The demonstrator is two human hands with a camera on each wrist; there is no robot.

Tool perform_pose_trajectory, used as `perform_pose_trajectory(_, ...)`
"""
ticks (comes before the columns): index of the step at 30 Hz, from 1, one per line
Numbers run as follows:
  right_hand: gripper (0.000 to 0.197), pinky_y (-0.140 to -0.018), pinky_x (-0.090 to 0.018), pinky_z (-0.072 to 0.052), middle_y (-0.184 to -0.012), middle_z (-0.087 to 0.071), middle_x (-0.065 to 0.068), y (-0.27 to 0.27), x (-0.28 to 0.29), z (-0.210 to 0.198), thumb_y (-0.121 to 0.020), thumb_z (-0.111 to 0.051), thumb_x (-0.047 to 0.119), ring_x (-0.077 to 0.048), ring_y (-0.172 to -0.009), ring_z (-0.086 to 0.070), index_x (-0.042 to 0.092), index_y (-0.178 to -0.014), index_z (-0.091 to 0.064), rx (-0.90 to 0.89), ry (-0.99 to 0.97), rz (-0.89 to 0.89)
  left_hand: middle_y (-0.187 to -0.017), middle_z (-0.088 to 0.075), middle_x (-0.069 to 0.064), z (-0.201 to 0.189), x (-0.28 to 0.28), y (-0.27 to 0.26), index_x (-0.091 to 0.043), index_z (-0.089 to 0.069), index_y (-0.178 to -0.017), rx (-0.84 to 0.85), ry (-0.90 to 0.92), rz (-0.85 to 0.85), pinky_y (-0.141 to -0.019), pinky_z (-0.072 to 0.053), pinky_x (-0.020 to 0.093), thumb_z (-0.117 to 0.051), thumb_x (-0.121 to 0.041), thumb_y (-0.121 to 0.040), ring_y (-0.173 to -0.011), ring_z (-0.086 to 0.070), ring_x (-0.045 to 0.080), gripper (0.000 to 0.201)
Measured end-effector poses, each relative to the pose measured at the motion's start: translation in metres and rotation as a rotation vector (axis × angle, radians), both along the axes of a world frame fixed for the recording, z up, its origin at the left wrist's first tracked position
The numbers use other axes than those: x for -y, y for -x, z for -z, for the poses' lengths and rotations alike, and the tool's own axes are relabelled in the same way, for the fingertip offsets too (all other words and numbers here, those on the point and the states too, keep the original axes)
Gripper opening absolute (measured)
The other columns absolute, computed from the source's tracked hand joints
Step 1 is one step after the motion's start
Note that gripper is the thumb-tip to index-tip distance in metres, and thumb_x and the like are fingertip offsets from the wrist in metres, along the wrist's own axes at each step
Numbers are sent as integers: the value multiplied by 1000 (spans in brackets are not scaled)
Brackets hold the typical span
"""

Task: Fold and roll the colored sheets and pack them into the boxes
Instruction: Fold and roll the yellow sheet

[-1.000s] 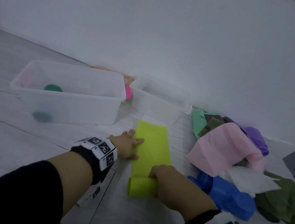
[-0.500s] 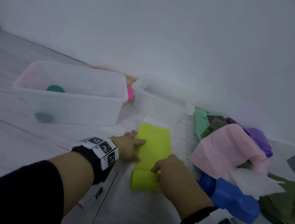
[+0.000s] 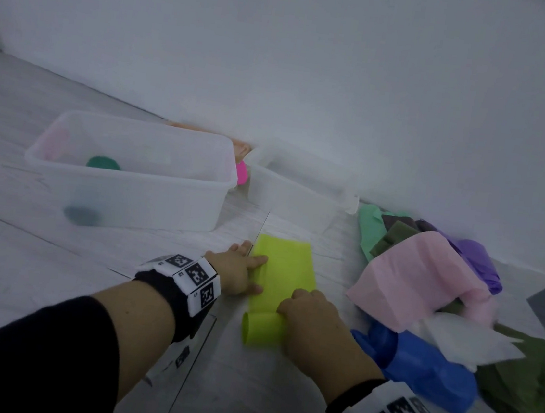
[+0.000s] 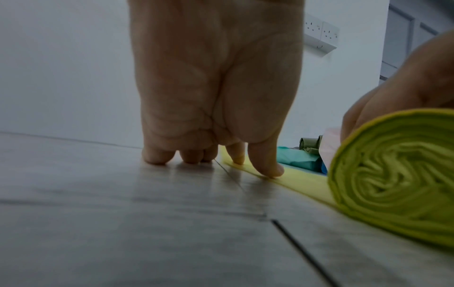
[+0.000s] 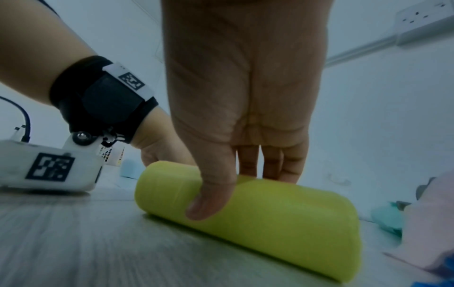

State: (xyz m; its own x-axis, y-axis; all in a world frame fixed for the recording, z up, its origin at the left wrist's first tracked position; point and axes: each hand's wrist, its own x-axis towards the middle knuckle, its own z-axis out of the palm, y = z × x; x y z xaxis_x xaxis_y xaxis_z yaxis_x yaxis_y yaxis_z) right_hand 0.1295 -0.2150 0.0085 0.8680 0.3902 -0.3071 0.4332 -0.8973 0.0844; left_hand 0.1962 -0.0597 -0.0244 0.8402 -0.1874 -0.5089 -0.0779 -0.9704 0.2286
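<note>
Rolled farther up since before, the yellow sheet sits gripped under the right hand; left hand apparently presses flat, fingers straight.

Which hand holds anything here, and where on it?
The right hand grips the yellow sheet at its rolled near end; left hand only presses the flat part's left edge.

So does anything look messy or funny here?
The yellow sheet is rolling up neatly under the right hand. The messy bit is the pile of sheets on the right, crumpled and unfolded. A pink thing is wedged behind the big box, outside it.
</note>
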Motion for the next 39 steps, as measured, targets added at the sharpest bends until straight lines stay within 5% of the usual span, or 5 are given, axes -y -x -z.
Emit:
perform_pose_trajectory(7, 41, -85, -27, -38, -127, -47, -7, -5, 13, -7, -92, -56, 16, -23, -114, -46, 20, -131, -44, -153, -166, 71, -158, 18, 2, -1, -2, 2, -43, -5, -149, 9, 22, 11, -115, -11, 55, -55, -52, -89, -147, 10, 22, 78)
perform_pose_trajectory(23, 31, -86, -34, -41, -122, -43, -9, -9, -8, -6, -92, -45, 3, -27, -111, -45, 15, -119, -55, 63, -25, 98, -159, 15, 0, -6, -1, 5, -38, -5, -150, 5, 30, -5, -116, -11, 55, -54, -50, -90, -147, 7, 21, 79)
perform_pose_trajectory(27, 22, -71, -31, -33, -114, -50, -11, -2, -9, -7, -86, -46, -1, -25, -99, -49, 19, -89, -38, 33, -101, 78, -158, 17, 2, -9, -1, 5, -30, 2, -151, -10, 6, 18, -115, -10, 57, -42, -19, -99, -147, 9, 22, 70)
perform_pose_trajectory(33, 33, -98, -35, -38, -127, -45, -6, -8, -5, 6, -88, -52, 7, -25, -116, -44, 15, -120, -48, 71, -114, 52, -158, 17, 5, -6, 0, 2, -27, 5, -151, -21, -17, 24, -115, -12, 56, -35, -41, -101, -147, 8, 25, 66)
perform_pose_trajectory(39, 40, -98, -35, -33, -126, -48, -1, -26, 1, 4, -89, -58, 22, -23, -116, -46, 25, -128, -51, 108, -48, -33, -158, 16, 6, -4, 0, 1, -29, 3, -151, -7, -2, 6, -116, -10, 53, -33, -28, -102, -147, 9, 25, 61)
